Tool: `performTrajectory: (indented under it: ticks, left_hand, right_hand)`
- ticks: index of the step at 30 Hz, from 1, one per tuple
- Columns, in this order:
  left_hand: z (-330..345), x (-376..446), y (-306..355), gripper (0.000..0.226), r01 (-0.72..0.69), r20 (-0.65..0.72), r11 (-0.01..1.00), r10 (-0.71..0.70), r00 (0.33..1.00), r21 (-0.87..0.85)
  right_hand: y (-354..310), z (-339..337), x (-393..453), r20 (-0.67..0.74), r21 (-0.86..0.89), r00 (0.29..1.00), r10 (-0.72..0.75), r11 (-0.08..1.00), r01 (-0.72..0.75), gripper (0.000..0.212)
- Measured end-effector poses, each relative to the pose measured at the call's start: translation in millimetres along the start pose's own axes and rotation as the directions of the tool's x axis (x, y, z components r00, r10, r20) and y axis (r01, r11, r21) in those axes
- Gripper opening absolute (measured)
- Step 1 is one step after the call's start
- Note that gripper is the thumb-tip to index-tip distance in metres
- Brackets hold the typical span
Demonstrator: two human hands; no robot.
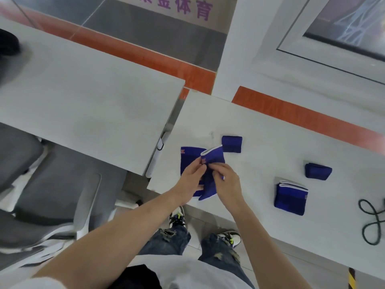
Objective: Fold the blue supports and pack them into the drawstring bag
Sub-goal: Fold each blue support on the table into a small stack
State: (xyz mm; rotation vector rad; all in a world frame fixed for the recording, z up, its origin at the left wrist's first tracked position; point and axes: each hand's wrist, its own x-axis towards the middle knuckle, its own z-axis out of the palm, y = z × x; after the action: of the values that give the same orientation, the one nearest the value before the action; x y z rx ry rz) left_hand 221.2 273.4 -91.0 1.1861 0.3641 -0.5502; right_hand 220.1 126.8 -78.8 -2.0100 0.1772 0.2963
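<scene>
A blue support with white trim (214, 157) is lifted slightly off the white table (270, 142), pinched at its edge by my left hand (190, 176) and my right hand (228, 180). Beneath it lies another flat blue support (187, 158) with a small logo. A small folded blue support (231, 144) rests just beyond. To the right sit a folded stack of blue supports (290, 198) and a rolled blue support (317, 171). A black cord (373, 220), maybe the bag's drawstring, shows at the right edge; the bag itself is out of view.
A second white table (83, 97) stands to the left with a gap between the two. Grey chairs (41, 195) are at the lower left. An orange-striped wall runs behind, and my legs and shoes are below the table's near edge.
</scene>
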Motion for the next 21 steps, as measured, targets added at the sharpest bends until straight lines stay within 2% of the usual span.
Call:
performTrajectory:
  ticks: [3, 5, 7, 10, 13, 15, 18, 21]
  left_hand:
    - [-5.8, -2.6, 3.9, 0.029, 0.01, -0.058, 0.999, -0.013, 0.998, -0.041]
    - [-9.8, -3.6, 7.0, 0.028, 0.015, -0.077, 0.998, -0.019, 0.997, -0.06]
    - [-13.9, -3.5, 10.0, 0.027, 0.025, -0.081, 0.994, -0.033, 0.996, -0.104]
    - [-21.8, -1.0, 13.5, 0.029, 0.051, -0.079, 0.984, -0.065, 0.995, -0.169]
    - [-30.2, 2.8, 13.0, 0.032, 0.051, -0.094, 0.975, -0.072, 0.993, -0.215]
    - [-35.3, 4.7, 10.4, 0.03, 0.049, -0.12, 0.969, -0.08, 0.99, -0.242]
    - [-38.8, 0.9, 8.9, 0.026, 0.125, -0.133, 0.963, -0.159, 0.978, -0.237]
    - [-43.4, -6.4, 2.1, 0.028, 0.195, -0.093, 0.962, -0.216, 0.972, -0.193]
  right_hand:
    - [0.0, -1.0, 4.7, 0.005, -0.04, 1.0, -0.031, 0.999, 0.031, 0.036]
    - [0.1, -2.8, 8.8, -0.043, -0.068, 0.999, -0.031, 0.997, 0.028, 0.038]
    - [2.7, -6.3, 12.9, -0.084, -0.069, 0.996, 0.02, 0.997, -0.026, 0.042]
    - [4.6, -11.1, 15.5, 0.016, 0.058, 0.99, 0.14, 0.988, -0.141, 0.056]
    - [5.2, -11.2, 14.8, 0.124, 0.162, 0.983, 0.136, 0.975, -0.155, 0.053]
    - [5.7, -8.0, 15.3, 0.126, 0.196, 0.984, 0.123, 0.97, -0.146, 0.047]
    - [9.1, -0.7, 17.7, 0.076, 0.122, 0.992, 0.104, 0.986, -0.113, 0.041]
    - [18.5, 6.7, 22.3, 0.076, 0.087, 0.99, 0.116, 0.989, -0.122, 0.044]
